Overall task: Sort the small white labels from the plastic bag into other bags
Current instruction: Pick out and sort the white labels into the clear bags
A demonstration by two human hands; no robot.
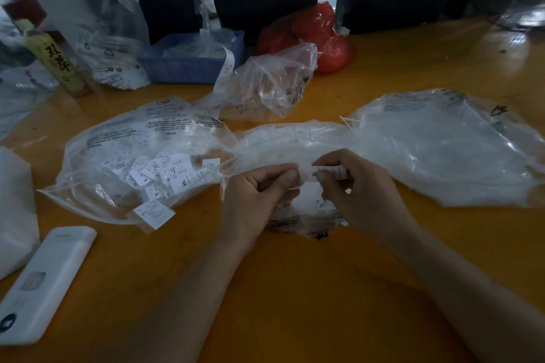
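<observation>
Labels (pixel 327 171) pinched between both hands above the orange desk (pixel 295 289).

Left hand (pixel 259 194) and right hand (pixel 356 188) both curl thumb and fingertips onto one small white label (marked "XL"), over a crumpled clear bag (pixel 295 138) lying beneath them. To the left, a printed clear bag (pixel 126 138) holds a heap of loose labels (pixel 165 174); to the right lies a flatter clear bag (pixel 442 150). A white remote (pixel 44 283) rests near the left edge, a blue tray (pixel 188 65) behind.

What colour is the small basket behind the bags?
The basket is blue, seen in the head view.
</observation>
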